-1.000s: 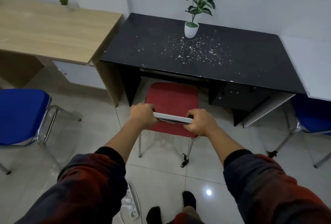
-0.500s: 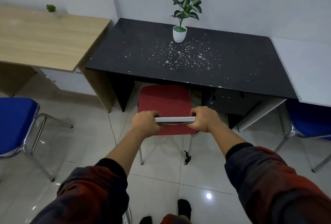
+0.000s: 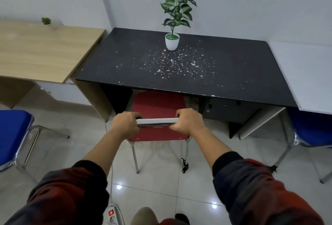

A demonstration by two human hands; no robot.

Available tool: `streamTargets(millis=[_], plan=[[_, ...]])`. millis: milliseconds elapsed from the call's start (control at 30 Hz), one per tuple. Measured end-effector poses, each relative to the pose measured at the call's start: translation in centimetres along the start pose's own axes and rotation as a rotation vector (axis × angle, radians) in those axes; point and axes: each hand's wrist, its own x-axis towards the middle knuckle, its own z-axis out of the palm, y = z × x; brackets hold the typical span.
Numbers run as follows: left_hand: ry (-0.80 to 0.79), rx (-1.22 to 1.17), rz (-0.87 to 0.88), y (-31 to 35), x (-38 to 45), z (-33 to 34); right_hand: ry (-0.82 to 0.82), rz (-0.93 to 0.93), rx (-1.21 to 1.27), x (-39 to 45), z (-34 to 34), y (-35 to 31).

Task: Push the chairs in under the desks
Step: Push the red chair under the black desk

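Observation:
A red chair (image 3: pixel 158 106) with chrome legs stands in front of the black desk (image 3: pixel 179 68), its seat front tucked under the desk edge. My left hand (image 3: pixel 125 123) and my right hand (image 3: pixel 188 121) both grip the top of its backrest, seen edge-on as a pale bar between them. A blue chair (image 3: pixel 12 135) stands out on the floor at the left, beside the wooden desk (image 3: pixel 41 52). Another blue chair (image 3: pixel 312 131) sits at the right, partly under a white desk (image 3: pixel 309 73).
A potted plant (image 3: pixel 173 39) stands at the back of the black desk, with white flecks scattered over the top. A drawer unit (image 3: pixel 231 111) fills the desk's right side. A power strip (image 3: pixel 112 215) with cable lies on the tiled floor near my feet.
The red chair has slid forward, its seat now further under the black desk. Both hands stayed on the backrest and I have stepped closer.

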Motion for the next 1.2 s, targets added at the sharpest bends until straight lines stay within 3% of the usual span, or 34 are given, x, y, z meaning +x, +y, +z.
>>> streamTargets(millis=[367, 733, 1200], plan=[[-0.046, 0.002, 0.088, -6.5, 2.7, -1.0, -0.041, 0.03, 0.084, 2.0, 2.7, -5.1], [0.024, -0.071, 0.288, -8.0, 7.7, -3.5, 0.065, 0.307, 0.125, 4.5, -0.1, -7.9], [0.168, -0.143, 0.62, -11.8, 2.6, 0.8, 0.086, 0.427, 0.126, -1.4, 4.8, -10.7]])
